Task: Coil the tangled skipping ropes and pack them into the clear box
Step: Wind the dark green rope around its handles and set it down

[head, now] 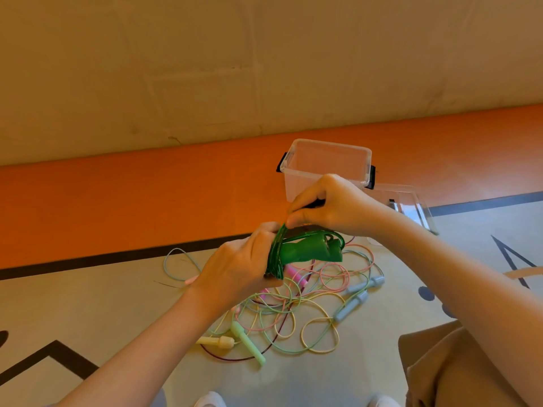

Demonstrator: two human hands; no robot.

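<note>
- Left hand (239,261): fingers curled round a bundle of dark green rope (276,257), a glossy, thin plastic cord gathered into tight parallel loops; the bundle is held above the floor, in front of the clear box.
- Green handles (311,249): smooth, moulded, flared shapes projecting rightward from the bundle, with a loop of the same cord arching over them.
- Right hand (335,205): thumb and fingertips pinch the cord at the top of the bundle, just beside the left hand.
- Tangled ropes (293,306): thin pastel cords in pink, yellow, pale green and blue, plus one dark maroon strand, lie in overlapping loops on the floor below the hands.
- Loose handles in the tangle: two grey-blue handles (357,298) at the right, a cream handle (216,341) touching a mint handle (248,343) at the lower left, a pink handle (295,274) partly hidden near the left hand.
- Clear box (326,167): translucent, rectangular, rounded corners, black side clips, open, standing on the orange floor band beyond the hands.
- Lid (411,207): transparent, flat, lying just right of the box.
- Floor (293,383): smooth beige surface with black lines.
</note>
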